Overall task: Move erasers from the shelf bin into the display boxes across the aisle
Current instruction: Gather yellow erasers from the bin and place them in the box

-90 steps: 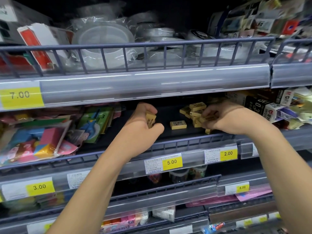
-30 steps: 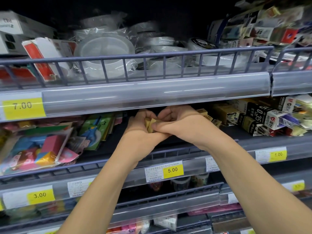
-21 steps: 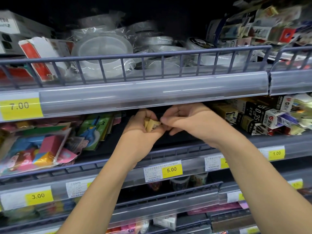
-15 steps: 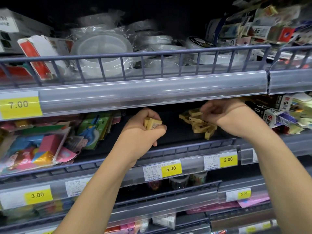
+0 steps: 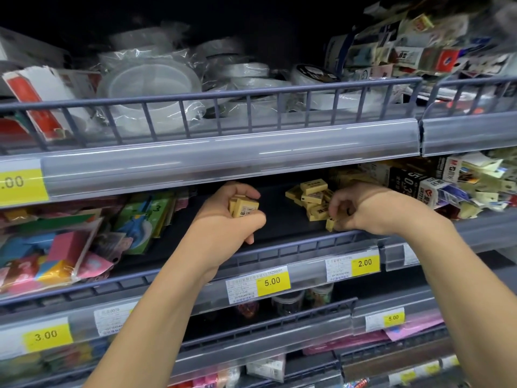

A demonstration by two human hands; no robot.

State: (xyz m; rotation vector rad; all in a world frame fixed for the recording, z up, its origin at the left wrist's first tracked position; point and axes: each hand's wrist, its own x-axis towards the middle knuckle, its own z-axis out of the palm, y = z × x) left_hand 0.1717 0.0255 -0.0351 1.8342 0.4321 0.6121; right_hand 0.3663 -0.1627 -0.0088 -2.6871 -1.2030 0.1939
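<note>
Grey wire-fronted store shelf (image 5: 279, 245), upper shelf's clear price rail (image 5: 223, 155) overhangs the reach. Left hand (image 5: 223, 219) grips small yellow block erasers (image 5: 244, 207). Right hand (image 5: 363, 208) pinches one at the loose yellow eraser pile (image 5: 312, 197), boxed stationery (image 5: 405, 180) crowding right.

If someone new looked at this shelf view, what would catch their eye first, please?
Probably the two bare arms reaching into the middle shelf: the left hand grips a stack of yellow erasers, and the right hand pinches one at the edge of the loose eraser pile. Next, the bright yellow price tags along the shelf rails.
</note>
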